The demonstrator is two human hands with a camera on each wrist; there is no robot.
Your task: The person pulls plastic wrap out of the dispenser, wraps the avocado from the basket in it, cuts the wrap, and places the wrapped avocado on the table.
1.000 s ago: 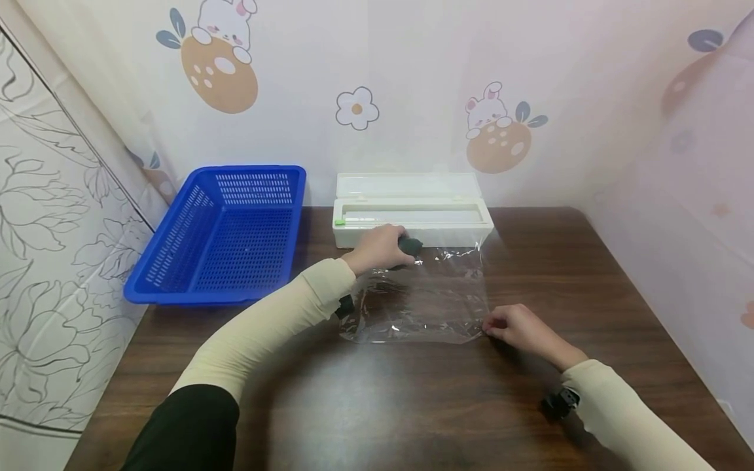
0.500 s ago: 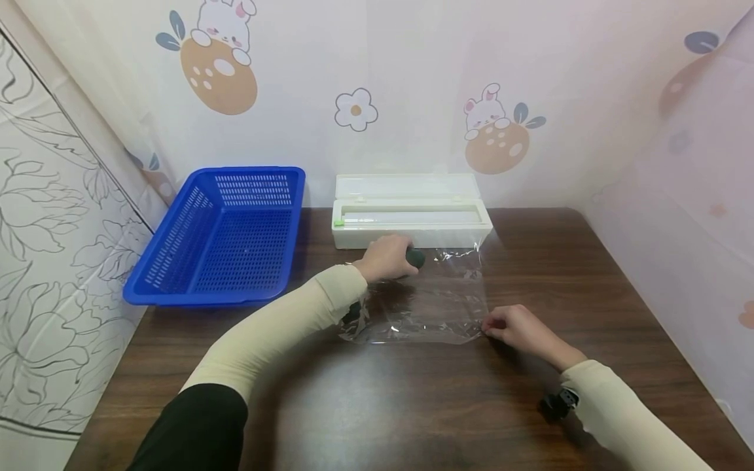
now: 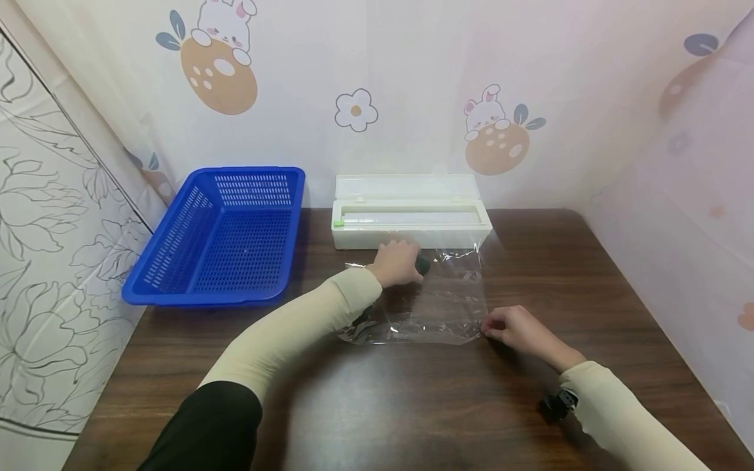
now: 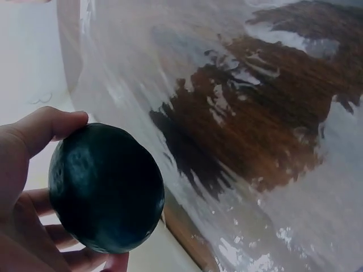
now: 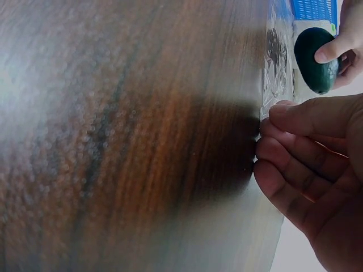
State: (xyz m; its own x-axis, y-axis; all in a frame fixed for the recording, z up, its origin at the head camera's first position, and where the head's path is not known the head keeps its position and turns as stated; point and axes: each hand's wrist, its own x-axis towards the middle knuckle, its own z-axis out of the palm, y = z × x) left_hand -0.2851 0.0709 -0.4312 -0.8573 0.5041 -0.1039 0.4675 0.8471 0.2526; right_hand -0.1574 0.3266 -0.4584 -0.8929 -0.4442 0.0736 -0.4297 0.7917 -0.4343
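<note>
A dark green avocado (image 4: pixel 108 187) is gripped by my left hand (image 3: pixel 396 263), thumb on one side and fingers round the other. It hangs over a sheet of clear cling film (image 3: pixel 448 301), which runs from the white cling film dispenser (image 3: pixel 412 237) toward me across the table. At the film's near right corner, my right hand (image 3: pixel 518 330) pinches the edge between thumb and fingers, low at the tabletop. In the right wrist view the avocado (image 5: pixel 315 59) shows its pear-like shape beyond the film. From the head view, most of it is hidden behind my left hand.
The dispenser's lid (image 3: pixel 408 187) stands raised against the patterned curtain (image 3: pixel 412 78). To the left, a blue plastic basket (image 3: pixel 283 255) sits on the brown wooden table (image 3: pixel 377 405). A green slider (image 3: pixel 338 223) marks the dispenser's left end.
My left hand has moved to the right and slightly toward me with the avocado, over the film. My right hand has stayed at the film's corner.
</note>
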